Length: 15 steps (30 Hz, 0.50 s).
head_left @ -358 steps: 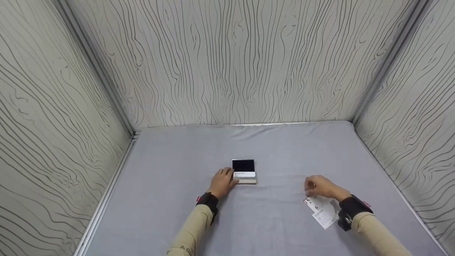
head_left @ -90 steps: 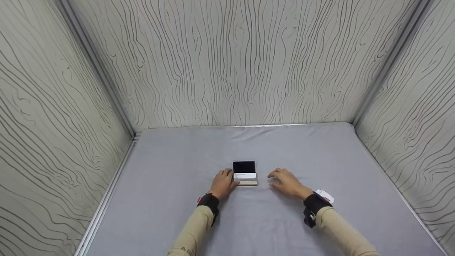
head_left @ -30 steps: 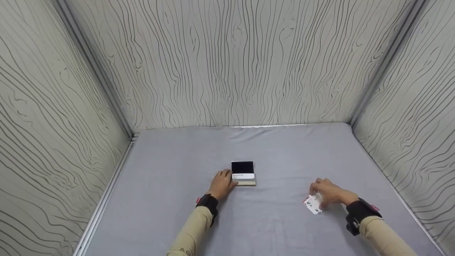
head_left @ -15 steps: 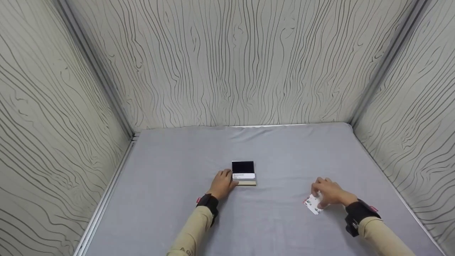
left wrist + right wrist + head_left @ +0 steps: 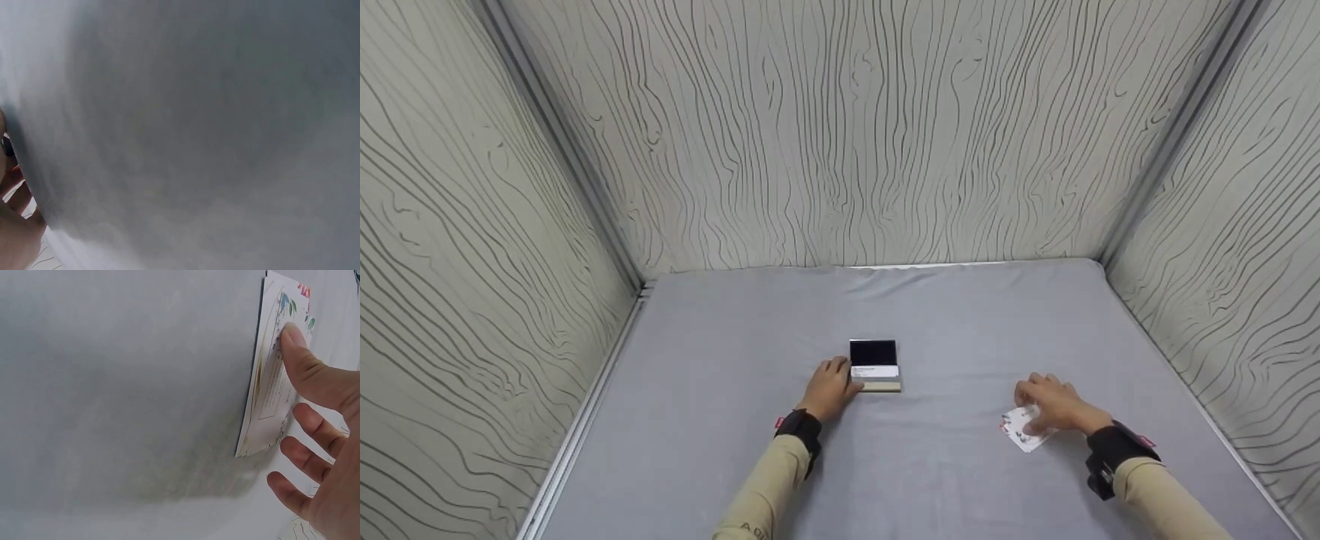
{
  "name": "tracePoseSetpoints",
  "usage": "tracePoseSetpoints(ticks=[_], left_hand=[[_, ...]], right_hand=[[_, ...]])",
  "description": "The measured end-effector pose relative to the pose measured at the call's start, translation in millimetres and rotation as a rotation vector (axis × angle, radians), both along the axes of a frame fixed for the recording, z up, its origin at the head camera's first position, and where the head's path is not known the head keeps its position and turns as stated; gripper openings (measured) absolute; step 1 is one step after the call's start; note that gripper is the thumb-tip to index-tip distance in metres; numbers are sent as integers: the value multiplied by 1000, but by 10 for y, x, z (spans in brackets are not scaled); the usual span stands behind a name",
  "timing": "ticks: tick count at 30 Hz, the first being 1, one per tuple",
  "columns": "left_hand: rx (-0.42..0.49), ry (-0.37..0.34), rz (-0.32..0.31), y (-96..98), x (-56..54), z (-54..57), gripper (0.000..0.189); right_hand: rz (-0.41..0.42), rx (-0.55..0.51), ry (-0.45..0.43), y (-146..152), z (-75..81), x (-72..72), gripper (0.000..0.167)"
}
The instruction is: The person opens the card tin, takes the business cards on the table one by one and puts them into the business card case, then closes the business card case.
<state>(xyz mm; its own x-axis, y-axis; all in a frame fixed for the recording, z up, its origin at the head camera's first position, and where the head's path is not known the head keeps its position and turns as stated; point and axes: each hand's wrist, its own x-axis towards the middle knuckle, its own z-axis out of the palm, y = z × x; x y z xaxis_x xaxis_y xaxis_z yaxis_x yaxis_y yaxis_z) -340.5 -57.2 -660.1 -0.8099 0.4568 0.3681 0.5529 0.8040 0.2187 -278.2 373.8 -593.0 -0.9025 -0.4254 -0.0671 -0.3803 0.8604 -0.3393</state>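
An open business card case lies on the cloth, its dark lid tipped back and a white card standing out of its pale base. My left hand grips the case by its left side, thumb at the front corner. In the left wrist view only part of that hand shows at the left edge. Off to the right, my right hand pinches a small stack of printed cards low over the cloth. Its thumb presses on the top card's face, while the index finger is mostly hidden in the right wrist view.
A grey cloth covers the table, with a few wrinkles near the back. Wood-patterned panels stand along the back and both sides, meeting at grey metal posts.
Three seconds ago my right hand was beside the case, with the cards lying behind its wrist. It has since returned to them, and over the last second the cards shifted slightly under its thumb.
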Motion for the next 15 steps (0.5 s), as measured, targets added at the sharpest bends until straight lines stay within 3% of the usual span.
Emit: tracePoseSetpoints(ticks=[9, 15], left_hand=[[-5, -2, -3, -1, -4, 3, 50], [-7, 48, -15, -3, 21, 11, 49]], right_hand=[[-27, 15, 17, 6, 12, -25, 45], [-28, -75, 2, 32, 63, -59, 35]])
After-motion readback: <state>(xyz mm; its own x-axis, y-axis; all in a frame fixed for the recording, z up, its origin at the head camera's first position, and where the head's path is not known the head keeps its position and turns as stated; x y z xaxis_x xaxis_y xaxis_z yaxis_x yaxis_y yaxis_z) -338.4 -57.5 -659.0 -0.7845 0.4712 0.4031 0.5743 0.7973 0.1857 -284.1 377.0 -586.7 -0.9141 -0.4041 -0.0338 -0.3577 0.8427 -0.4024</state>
